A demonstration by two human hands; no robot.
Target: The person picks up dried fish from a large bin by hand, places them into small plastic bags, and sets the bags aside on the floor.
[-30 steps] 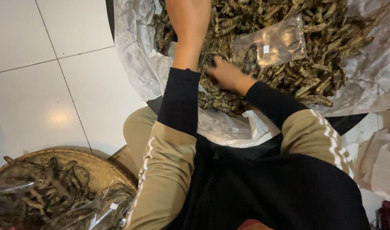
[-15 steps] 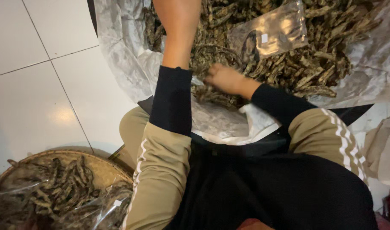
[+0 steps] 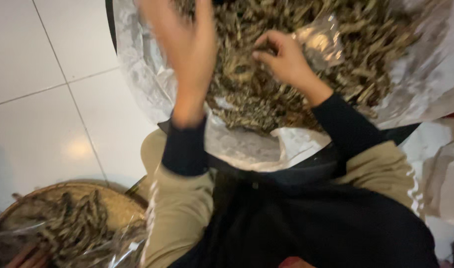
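A big heap of dried brown pods (image 3: 365,54) fills a clear plastic sheet (image 3: 137,79) in front of me. My left hand (image 3: 184,39) is raised over the left side of the heap, blurred, with its fingers spread and nothing visible in it. My right hand (image 3: 281,57) rests on the middle of the heap with its fingertips pinched on a few pods. A small clear plastic bag (image 3: 323,42) lies on the pods just right of that hand.
A round woven tray (image 3: 108,203) with more dried pods and clear plastic sits at the lower left on the white tiled floor (image 3: 43,129). My knees and black apron fill the bottom. Pale plastic bags (image 3: 447,183) lie at the right edge.
The view has shifted and blurred. My left hand has lifted out of the heap, fingers apart. My right hand has moved further up into the pods, beside the small bag.
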